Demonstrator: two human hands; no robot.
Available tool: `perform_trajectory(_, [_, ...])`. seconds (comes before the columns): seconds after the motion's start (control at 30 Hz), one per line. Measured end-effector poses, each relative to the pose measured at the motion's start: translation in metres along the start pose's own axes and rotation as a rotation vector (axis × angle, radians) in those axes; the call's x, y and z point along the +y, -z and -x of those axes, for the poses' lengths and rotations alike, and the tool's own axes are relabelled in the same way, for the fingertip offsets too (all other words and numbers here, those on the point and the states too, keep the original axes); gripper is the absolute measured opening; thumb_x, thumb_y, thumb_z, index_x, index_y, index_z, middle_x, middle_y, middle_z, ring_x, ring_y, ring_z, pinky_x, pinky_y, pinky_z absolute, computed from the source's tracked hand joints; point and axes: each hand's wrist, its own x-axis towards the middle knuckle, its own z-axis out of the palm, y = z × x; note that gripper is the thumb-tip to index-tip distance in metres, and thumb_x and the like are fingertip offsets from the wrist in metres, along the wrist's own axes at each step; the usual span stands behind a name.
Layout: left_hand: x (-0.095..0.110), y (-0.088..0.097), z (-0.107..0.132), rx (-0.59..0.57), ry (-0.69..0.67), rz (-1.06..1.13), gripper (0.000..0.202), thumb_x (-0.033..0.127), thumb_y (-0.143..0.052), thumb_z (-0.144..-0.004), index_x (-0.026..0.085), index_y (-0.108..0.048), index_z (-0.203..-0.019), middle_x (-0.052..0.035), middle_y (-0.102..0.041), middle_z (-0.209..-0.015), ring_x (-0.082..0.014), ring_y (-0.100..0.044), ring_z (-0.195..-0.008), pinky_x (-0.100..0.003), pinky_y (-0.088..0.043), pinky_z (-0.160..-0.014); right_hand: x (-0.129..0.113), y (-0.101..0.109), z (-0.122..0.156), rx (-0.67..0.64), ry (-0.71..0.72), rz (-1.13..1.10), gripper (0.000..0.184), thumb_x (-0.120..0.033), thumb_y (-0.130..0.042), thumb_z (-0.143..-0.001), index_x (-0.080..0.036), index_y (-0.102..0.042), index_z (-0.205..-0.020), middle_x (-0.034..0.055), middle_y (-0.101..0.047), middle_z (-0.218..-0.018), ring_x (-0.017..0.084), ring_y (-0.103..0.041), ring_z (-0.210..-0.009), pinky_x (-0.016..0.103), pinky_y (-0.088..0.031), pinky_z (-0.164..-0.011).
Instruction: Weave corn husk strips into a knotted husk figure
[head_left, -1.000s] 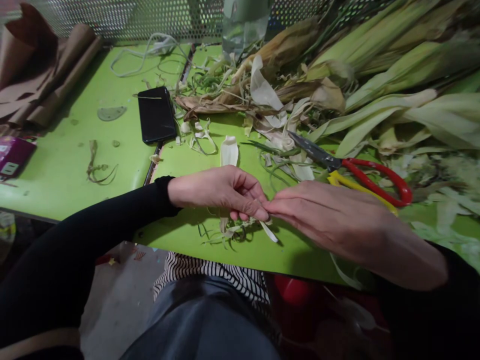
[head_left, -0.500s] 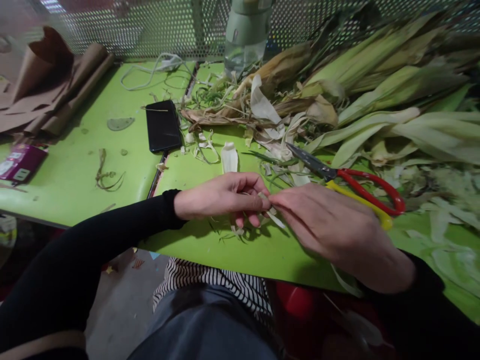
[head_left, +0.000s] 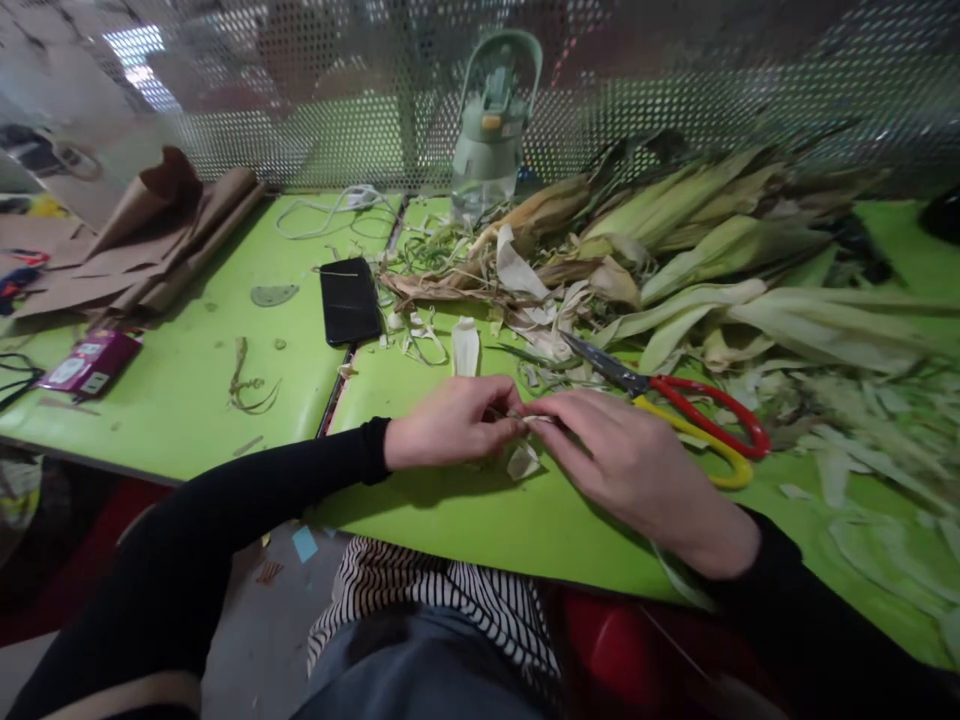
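Note:
My left hand and my right hand meet fingertip to fingertip over the green table, near its front edge. Both are closed in a pinch on a pale strip of corn husk, whose end hangs down onto the table between them. Red and yellow scissors lie just beyond my right hand, blades pointing left. A heap of corn husks and cobs fills the table's back right.
A black phone lies beyond my left hand. A pale green water bottle stands by the perforated metal screen. Folded brown paper and a purple packet lie at the left. A white cable curls at the back.
The view has tilted up, showing more of the screen and bottle. My hands stay together on the husk strip, and the loose shreds under them are no longer seen.

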Motion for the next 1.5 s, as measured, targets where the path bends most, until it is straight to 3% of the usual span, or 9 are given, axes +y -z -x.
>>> perform_trajectory(0.13, [-0.002, -0.002, -0.001, 0.107, -0.02, -0.117, 0.011, 0.023, -0.06, -0.088, 0.016, -0.054, -0.083, 0.0035, -0.058, -0.066, -0.0081, -0.051, -0.057, -0.019, -0.036, -0.051, -0.002, -0.003, -0.008, -0.024, 0.064, 0.211, 0.018, -0.019, -0.048, -0.096, -0.017, -0.058, -0.081, 0.007, -0.065, -0.074, 0.021, -0.061, -0.067, 0.033, -0.046, -0.063])
perform_trajectory(0.3, [-0.002, 0.007, -0.006, -0.016, 0.229, 0.306, 0.009, 0.02, -0.054, -0.094, 0.018, -0.047, -0.088, 0.0056, -0.062, -0.062, -0.0049, -0.051, -0.04, -0.017, -0.039, -0.041, 0.0, -0.006, -0.024, -0.004, 0.078, 0.26, 0.017, -0.018, -0.049, -0.095, -0.019, -0.054, -0.079, 0.0042, -0.06, -0.071, 0.018, -0.056, -0.064, 0.032, -0.042, -0.059])
perform_trajectory(0.4, [-0.001, 0.012, -0.008, -0.012, 0.275, 0.464, 0.011, 0.016, -0.057, -0.093, 0.016, -0.047, -0.088, 0.0059, -0.062, -0.061, -0.002, -0.051, -0.04, -0.014, -0.039, -0.042, 0.002, -0.008, -0.027, 0.021, 0.031, 0.191, 0.015, -0.018, -0.049, -0.094, -0.02, -0.053, -0.08, 0.0039, -0.061, -0.072, 0.018, -0.055, -0.065, 0.031, -0.043, -0.061])
perform_trajectory(0.53, [0.0, 0.009, -0.009, 0.053, 0.214, 0.523, 0.016, 0.016, -0.06, -0.092, 0.017, -0.045, -0.086, 0.0047, -0.064, -0.065, -0.0028, -0.055, -0.044, -0.012, -0.034, -0.037, 0.004, -0.01, -0.024, 0.046, -0.074, 0.058, 0.013, -0.02, -0.05, -0.093, -0.021, -0.051, -0.08, 0.0018, -0.058, -0.07, 0.015, -0.052, -0.061, 0.029, -0.04, -0.058])
perform_trajectory(0.7, [-0.001, 0.001, -0.009, 0.079, 0.128, 0.545, 0.015, 0.014, -0.061, -0.089, 0.017, -0.046, -0.088, 0.0088, -0.056, -0.065, -0.0021, -0.056, -0.045, -0.012, -0.039, -0.039, 0.004, -0.008, -0.02, 0.071, -0.173, -0.075, 0.012, -0.02, -0.052, -0.09, -0.022, -0.051, -0.078, -0.0005, -0.054, -0.065, 0.014, -0.048, -0.055, 0.029, -0.037, -0.053])
perform_trajectory(1.1, [0.002, 0.007, -0.006, -0.052, 0.04, 0.63, 0.019, 0.018, -0.067, -0.084, 0.017, -0.051, -0.095, 0.0059, -0.06, -0.078, -0.0021, -0.06, -0.049, -0.01, -0.042, -0.038, -0.002, 0.005, -0.018, 0.073, -0.352, -0.316, 0.009, -0.023, -0.057, -0.087, -0.022, -0.054, -0.078, -0.0036, -0.054, -0.061, 0.011, -0.048, -0.05, 0.026, -0.036, -0.047])
perform_trajectory(1.33, [0.001, 0.004, 0.001, -0.102, 0.065, 0.73, 0.014, 0.013, -0.064, -0.086, 0.017, -0.053, -0.091, 0.0062, -0.062, -0.068, -0.0032, -0.06, -0.051, -0.01, -0.047, -0.044, -0.005, 0.005, -0.015, 0.117, -0.275, -0.25, 0.008, -0.019, -0.059, -0.086, -0.022, -0.056, -0.079, -0.0016, -0.061, -0.066, 0.011, -0.052, -0.053, 0.027, -0.038, -0.048])
perform_trajectory(1.5, [-0.002, 0.001, 0.0, -0.082, 0.083, 0.791, 0.015, 0.024, -0.067, -0.087, 0.017, -0.054, -0.086, 0.0036, -0.065, -0.074, -0.0052, -0.064, -0.054, -0.013, -0.05, -0.045, -0.003, 0.003, -0.014, 0.105, -0.224, -0.239, 0.011, -0.018, -0.059, -0.087, -0.023, -0.055, -0.079, -0.0012, -0.059, -0.065, 0.012, -0.051, -0.054, 0.028, -0.039, -0.048])
